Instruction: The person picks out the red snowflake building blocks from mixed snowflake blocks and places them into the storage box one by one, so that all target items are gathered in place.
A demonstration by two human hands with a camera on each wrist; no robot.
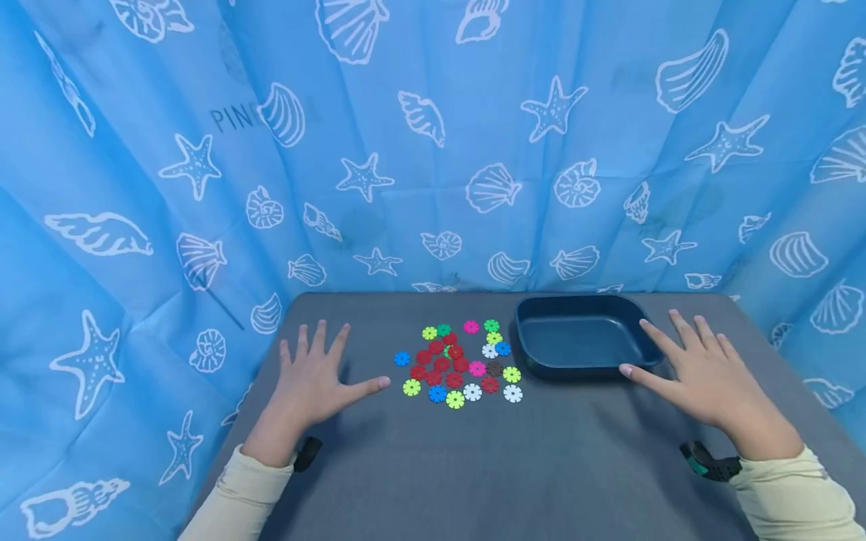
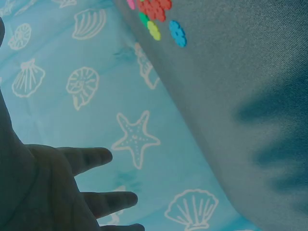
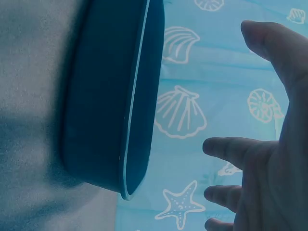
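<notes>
Flat notched plastic discs lie loosely together on the table, with red discs [image 1: 441, 364] bunched in the middle. Around them are yellow-green discs [image 1: 455, 400], white discs [image 1: 513, 394], blue discs [image 1: 402, 358], green, pink and one brown disc [image 1: 495, 368]. To their right stands a dark blue rectangular tray [image 1: 587, 368] with rounded corners and nothing inside. My left hand [image 1: 314, 383] hovers left of the discs, fingers spread, holding nothing. Beside the tray's right end, my right hand [image 1: 707, 376] is spread too; in the right wrist view its fingers are apart from the tray wall [image 3: 103, 96].
A grey cloth-covered table [image 1: 473, 466] carries the discs and tray. Behind it and along both sides hangs a blue curtain [image 1: 433, 150] printed with white shells and starfish. Each wrist wears a dark strap [image 1: 710, 462].
</notes>
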